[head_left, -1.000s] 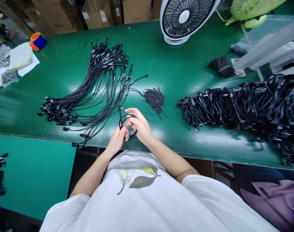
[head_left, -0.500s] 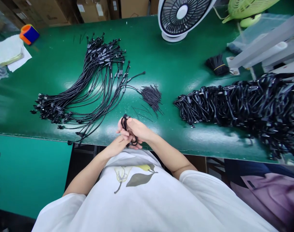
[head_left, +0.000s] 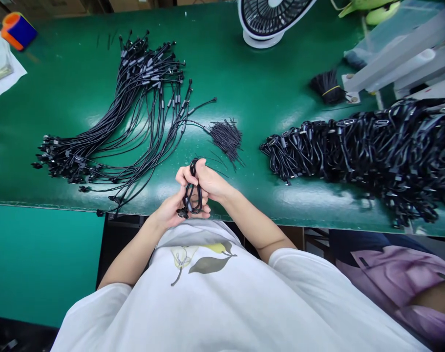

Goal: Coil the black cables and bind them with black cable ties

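Between my hands, at the table's front edge, is a coiled black cable (head_left: 199, 196) with a connector at its lower end. My left hand (head_left: 173, 203) grips the coil from the left, close to that connector. The fingers of my right hand (head_left: 211, 183) are bent round the coil's upper part from the right. Just beyond my hands lies a heap of short black twist ties (head_left: 226, 139), with a few loose ones beside it. To the left, a large bundle of uncoiled black cables (head_left: 108, 122) spreads over the green table (head_left: 266, 93).
A long pile of coiled cables (head_left: 347, 151) covers the right side. Behind it lie a banded bunch of black ties (head_left: 328, 87) and a metal bracket (head_left: 394, 58). A white fan (head_left: 262, 39) stands at the back. At far left are an orange-and-blue tape roll (head_left: 19, 32) and papers (head_left: 2, 66).
My hands have turned and opened up somewhat, so the cable coil shows more fully. The whole view has shifted, with the table items sitting higher in it.
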Demonstrator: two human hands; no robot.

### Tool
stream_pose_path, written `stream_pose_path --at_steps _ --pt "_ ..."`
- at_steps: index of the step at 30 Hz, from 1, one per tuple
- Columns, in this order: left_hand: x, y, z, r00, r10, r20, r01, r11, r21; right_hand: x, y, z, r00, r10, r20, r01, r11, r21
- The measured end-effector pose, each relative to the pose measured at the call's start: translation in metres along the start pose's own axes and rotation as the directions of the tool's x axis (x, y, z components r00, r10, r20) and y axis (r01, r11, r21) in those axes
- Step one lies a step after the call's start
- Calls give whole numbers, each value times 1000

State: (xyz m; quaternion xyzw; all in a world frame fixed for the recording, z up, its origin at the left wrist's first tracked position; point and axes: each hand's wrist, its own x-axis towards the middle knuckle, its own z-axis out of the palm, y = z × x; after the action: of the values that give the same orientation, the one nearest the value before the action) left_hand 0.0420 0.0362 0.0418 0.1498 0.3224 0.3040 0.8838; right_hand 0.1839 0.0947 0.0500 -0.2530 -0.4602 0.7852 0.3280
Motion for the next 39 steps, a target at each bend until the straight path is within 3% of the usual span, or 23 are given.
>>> stream_pose_path --at_steps 4,8,12,16,20,26,29,34,39 --pt "5 -4 14 999 -4 35 7 997 -77 1 0 -1 1000 8 21 -9 999 31" --pt "8 -10 26 994 99 41 -94 991 -92 4 -2 0 997 -72 -1 72 995 69" --pt "13 -17 23 963 258 -73 -241 953 185 3 2 1 989 -138 -50 137 990 -20" --pt "19 -20 15 921 363 -138 -277 864 420 0 9 1 958 -116 -261 101 992 -72" --pt "20 -16 15 960 244 -134 -200 939 281 -3 9 0 908 16 -418 23 996 88" --pt "16 -13 26 992 79 -96 -75 996 54 -3 -8 -5 932 -50 -360 165 940 298" --pt "16 -12 28 996 32 -89 -29 999 31 -1 -13 -7 943 -73 -325 169 946 277" --pt "17 -11 26 993 61 -99 -63 998 -14 6 -12 -5 911 -78 -405 179 960 216" --pt "19 -13 28 999 -4 -45 -2 990 -140 15 -6 -15 964 -47 -261 113 963 245"
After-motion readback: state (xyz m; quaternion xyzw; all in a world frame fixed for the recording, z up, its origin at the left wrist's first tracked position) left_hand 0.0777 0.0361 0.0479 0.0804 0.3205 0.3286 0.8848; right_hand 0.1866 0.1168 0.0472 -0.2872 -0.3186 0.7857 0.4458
